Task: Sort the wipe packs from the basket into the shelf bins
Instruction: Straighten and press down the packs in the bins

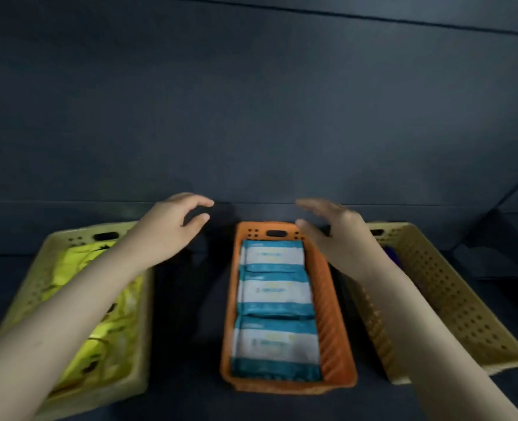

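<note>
Left hand (166,226): raised over the gap between yellow bin (60,241) and orange bin (330,314), fingers (201,202) loosely curved, holding nothing
Right hand (336,235): above the orange bin's far right corner, fingers spread, holding nothing
Teal wipe packs (274,294): three in a row inside orange bin

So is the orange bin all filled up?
Full, at least on top: three blue-and-white wipe packs lie end to end in the orange bin, covering it from front wall to back. What lies underneath is hidden.
</note>
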`<state>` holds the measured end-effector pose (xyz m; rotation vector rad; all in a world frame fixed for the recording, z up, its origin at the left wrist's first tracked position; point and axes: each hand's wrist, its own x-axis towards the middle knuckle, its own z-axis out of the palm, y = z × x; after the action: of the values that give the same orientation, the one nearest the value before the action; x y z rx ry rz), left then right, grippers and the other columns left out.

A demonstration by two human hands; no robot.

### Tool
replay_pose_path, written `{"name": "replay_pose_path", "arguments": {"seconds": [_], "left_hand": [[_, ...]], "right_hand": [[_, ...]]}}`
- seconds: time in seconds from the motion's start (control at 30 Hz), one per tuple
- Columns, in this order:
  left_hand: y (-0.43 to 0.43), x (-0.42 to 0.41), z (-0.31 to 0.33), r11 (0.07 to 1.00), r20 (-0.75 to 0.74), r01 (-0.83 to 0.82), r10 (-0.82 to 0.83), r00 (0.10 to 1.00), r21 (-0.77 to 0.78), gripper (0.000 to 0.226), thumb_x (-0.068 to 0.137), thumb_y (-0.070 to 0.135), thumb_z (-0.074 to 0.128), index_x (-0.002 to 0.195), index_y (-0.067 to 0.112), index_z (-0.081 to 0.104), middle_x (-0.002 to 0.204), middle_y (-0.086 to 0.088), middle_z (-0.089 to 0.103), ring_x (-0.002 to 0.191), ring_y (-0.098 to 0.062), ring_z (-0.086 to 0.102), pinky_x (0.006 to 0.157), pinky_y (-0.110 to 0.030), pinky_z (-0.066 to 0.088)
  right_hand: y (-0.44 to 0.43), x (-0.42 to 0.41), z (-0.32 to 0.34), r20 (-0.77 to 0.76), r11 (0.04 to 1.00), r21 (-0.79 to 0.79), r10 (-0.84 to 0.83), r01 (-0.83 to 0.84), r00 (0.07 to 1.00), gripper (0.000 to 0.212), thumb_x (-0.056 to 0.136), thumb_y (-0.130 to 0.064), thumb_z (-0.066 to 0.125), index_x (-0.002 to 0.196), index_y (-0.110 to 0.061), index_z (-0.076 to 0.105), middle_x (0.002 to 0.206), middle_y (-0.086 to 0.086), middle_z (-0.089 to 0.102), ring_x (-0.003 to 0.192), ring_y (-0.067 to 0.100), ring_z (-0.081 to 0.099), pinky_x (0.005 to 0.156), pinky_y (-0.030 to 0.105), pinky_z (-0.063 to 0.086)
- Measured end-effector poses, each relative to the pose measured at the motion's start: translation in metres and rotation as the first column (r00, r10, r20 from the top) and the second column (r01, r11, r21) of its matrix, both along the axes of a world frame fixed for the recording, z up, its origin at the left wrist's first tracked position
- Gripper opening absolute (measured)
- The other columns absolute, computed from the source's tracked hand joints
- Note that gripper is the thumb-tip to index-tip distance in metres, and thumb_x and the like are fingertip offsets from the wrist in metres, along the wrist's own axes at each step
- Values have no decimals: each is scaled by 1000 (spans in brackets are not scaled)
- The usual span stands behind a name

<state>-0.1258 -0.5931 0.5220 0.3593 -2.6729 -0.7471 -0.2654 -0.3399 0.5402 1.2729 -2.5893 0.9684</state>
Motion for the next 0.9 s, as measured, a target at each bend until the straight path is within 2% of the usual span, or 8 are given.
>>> {"name": "replay_pose_path", "arguments": {"seconds": [0.17,0.27,0.37,0.47,0.57,0.63,0.73,0.9], "left_hand": [[-81,95,-5,993,54,-118,118,991,-10,28,95,23,58,123,21,62,125,7,60,113,-12,57,94,-24,41],[-119,138,-13,991,88,-136,136,987,2,30,96,24,56,125,19,61,127,5,59,116,-13,56,96,-25,40],[-147,159,-26,992,125,-129,127,984,10,33,97,25,53,130,18,57,133,4,56,122,-13,52,101,-22,35],[-164,163,-46,994,181,-103,95,979,34,40,98,30,51,137,20,51,145,4,46,135,-17,40,114,-33,30],[-173,160,-64,987,242,-147,128,962,61,51,99,37,46,147,24,36,160,0,21,147,-23,19,119,-47,19],[-180,158,-74,974,254,-184,146,956,132,58,100,41,42,152,27,22,163,1,9,149,-24,10,118,-55,18],[-193,157,-89,952,247,-185,123,961,245,62,101,43,36,155,26,10,163,7,2,150,-18,6,117,-57,18],[-199,155,-101,943,241,-146,74,968,298,58,103,41,29,155,27,6,162,11,-5,150,-14,3,118,-55,16]], "right_hand": [[-93,69,-10,40,995,49,85,-86,996,33,90,-28,65,122,-21,64,118,-4,68,112,12,60,86,1,28],[-144,110,-20,98,987,55,145,-151,985,34,91,-31,62,124,-23,62,120,-7,66,114,8,58,88,4,30],[-187,145,-30,166,980,27,188,-195,968,33,93,-30,60,126,-24,61,122,-8,63,117,4,53,85,-1,29],[-223,170,-48,266,974,95,176,-207,948,38,96,-32,55,132,-22,55,132,-5,58,124,9,50,86,5,28],[-251,186,-70,336,962,166,150,-215,930,43,99,-35,50,140,-21,49,141,-1,52,129,14,48,93,12,31],[-264,191,-86,369,944,225,147,-242,918,48,100,-38,45,145,-22,41,150,-1,41,139,15,36,105,18,25],[-279,196,-110,382,899,364,95,-244,919,53,101,-45,36,152,-35,22,161,-5,12,150,19,1,118,35,4],[-285,201,-125,261,773,590,89,-232,961,62,94,-64,20,147,-50,-9,156,-8,-27,141,23,-32,116,45,-13]]}}
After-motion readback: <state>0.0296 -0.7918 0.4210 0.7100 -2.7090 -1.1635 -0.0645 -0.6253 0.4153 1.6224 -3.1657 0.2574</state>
